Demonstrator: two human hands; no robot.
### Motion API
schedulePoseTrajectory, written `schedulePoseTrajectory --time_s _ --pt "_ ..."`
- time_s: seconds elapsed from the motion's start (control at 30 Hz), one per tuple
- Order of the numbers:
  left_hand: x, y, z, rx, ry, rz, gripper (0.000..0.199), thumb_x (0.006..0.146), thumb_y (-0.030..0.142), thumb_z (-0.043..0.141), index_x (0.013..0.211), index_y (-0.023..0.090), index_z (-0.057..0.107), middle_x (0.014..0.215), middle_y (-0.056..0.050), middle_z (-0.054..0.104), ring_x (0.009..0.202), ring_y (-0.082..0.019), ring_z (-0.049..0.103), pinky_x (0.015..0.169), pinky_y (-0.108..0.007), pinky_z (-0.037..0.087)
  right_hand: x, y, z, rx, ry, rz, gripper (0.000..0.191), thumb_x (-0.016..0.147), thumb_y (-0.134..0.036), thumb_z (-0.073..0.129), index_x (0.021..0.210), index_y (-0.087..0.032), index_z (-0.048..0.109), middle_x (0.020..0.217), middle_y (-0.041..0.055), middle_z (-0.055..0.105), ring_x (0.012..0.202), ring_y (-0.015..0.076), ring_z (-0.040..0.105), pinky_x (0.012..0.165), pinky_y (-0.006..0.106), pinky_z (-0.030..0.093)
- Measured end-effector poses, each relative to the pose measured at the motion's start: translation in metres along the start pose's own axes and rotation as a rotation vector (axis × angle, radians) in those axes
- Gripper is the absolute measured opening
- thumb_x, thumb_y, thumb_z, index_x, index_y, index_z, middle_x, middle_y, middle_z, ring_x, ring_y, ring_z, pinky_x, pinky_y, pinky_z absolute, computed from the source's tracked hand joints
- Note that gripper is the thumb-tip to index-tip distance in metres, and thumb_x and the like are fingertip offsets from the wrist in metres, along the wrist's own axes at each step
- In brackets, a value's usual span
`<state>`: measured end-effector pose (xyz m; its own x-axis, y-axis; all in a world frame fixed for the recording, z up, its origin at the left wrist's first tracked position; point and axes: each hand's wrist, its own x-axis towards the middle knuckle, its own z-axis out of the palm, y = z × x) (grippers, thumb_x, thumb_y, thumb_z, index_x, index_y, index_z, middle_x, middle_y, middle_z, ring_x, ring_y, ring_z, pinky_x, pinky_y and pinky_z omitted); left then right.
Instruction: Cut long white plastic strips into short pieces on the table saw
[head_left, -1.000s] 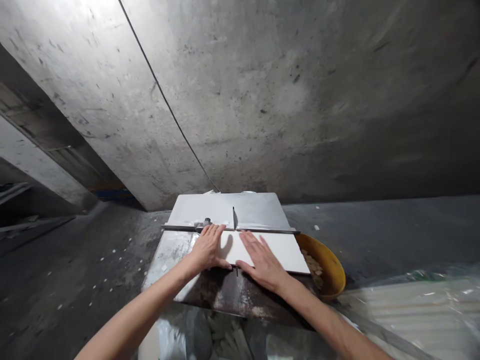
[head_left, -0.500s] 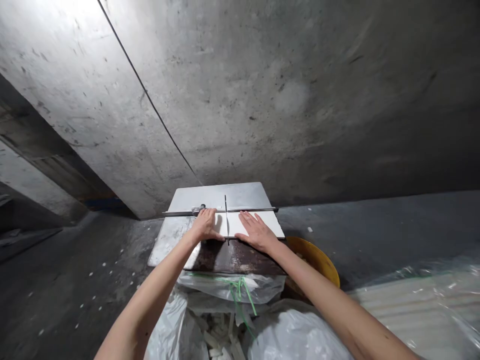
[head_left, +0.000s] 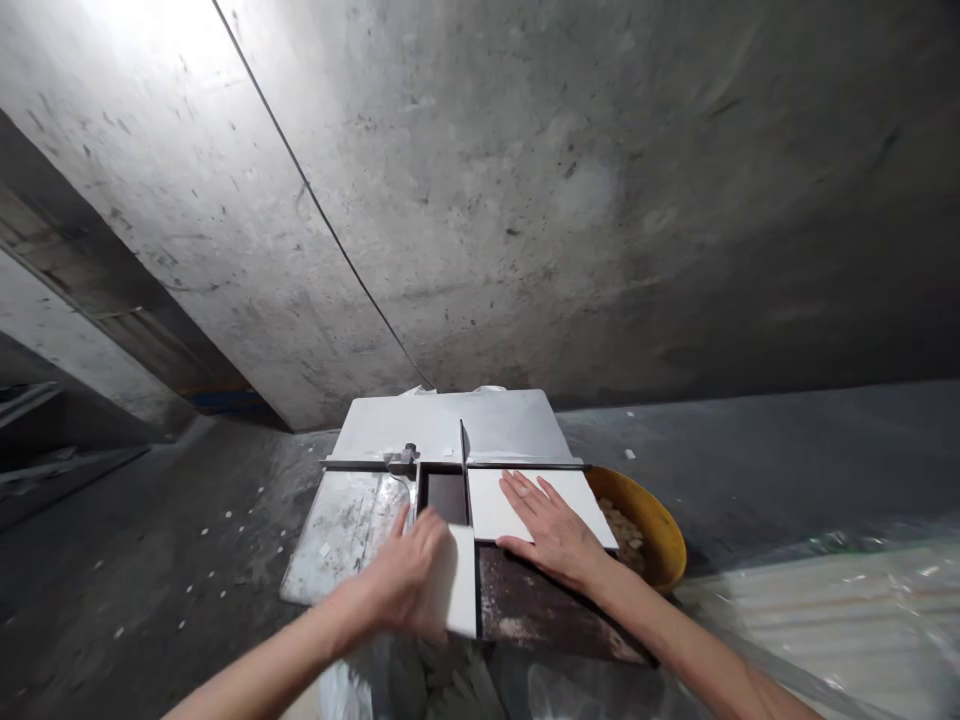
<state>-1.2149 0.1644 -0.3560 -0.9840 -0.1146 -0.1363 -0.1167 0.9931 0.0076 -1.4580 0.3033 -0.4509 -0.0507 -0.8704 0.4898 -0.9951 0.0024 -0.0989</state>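
**The blade (head_left: 463, 445) divides your work, left from right**

Taking the blade as your landmark, the smaller-looking white piece (head_left: 461, 580) lies on its near side, just left of its line and close to the front of the desk (head_left: 540, 600). Your left hand (head_left: 409, 575) is the nearer one, curled over that piece and covering its left part, so you can't read its long axis; blur also hides whether thumb and fingers pinch it.

The wider white panel (head_left: 487, 505) lies just right of the blade, flat, its long axis running left to right, away from the blade. Your right hand (head_left: 551, 530) rests on it palm down, fingers extended and slightly parted, gripping nothing.

Counted: two white workpieces, one under each hand; one blade; one dark crossbar (head_left: 525, 466) running left and right of the blade; one dark rectangular patch (head_left: 442, 495) just left of the blade; one yellow tub (head_left: 664, 520) well to its right, the bits inside too many to count.
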Motion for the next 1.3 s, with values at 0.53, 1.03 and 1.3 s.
schedulePoseTrajectory --time_s 0.53,1.03,1.3 --pt "0.023 -0.043 -0.007 -0.082 0.316 -0.195 0.122 0.056 0.065 0.081 0.147 0.014 0.017 0.151 -0.026 0.026 0.14 -0.042 0.026 0.112 -0.058 0.029 0.065 -0.079 0.002 0.227 -0.001 0.138 0.073 0.098 -0.055 0.035 0.151 -0.007 0.021 0.151 0.0176 0.033 0.141 0.0246 0.029 0.114 0.046 0.031" --pt "0.116 -0.097 -0.023 -0.048 0.256 -0.146 0.107 0.048 0.061 0.084 0.131 0.017 0.033 0.129 -0.016 0.051 0.124 -0.033 0.047 0.111 -0.047 0.03 0.07 0.033 0.023 -0.063 -0.105 0.122 0.081 0.093 -0.066 0.033 0.145 -0.004 0.037 0.15 0.0202 0.033 0.141 0.0325 0.028 0.114 0.054 0.023" --pt "0.151 -0.115 -0.04 0.01 0.229 -0.195 0.09 0.052 0.06 0.079 0.122 0.016 0.043 0.119 -0.013 0.056 0.116 -0.031 0.051 0.107 -0.043 0.033 0.104 0.059 0.022 -0.063 -0.165 0.153 0.078 0.094 -0.063 0.032 0.146 -0.004 0.035 0.151 0.0187 0.032 0.141 0.0312 0.027 0.115 0.051 0.024"
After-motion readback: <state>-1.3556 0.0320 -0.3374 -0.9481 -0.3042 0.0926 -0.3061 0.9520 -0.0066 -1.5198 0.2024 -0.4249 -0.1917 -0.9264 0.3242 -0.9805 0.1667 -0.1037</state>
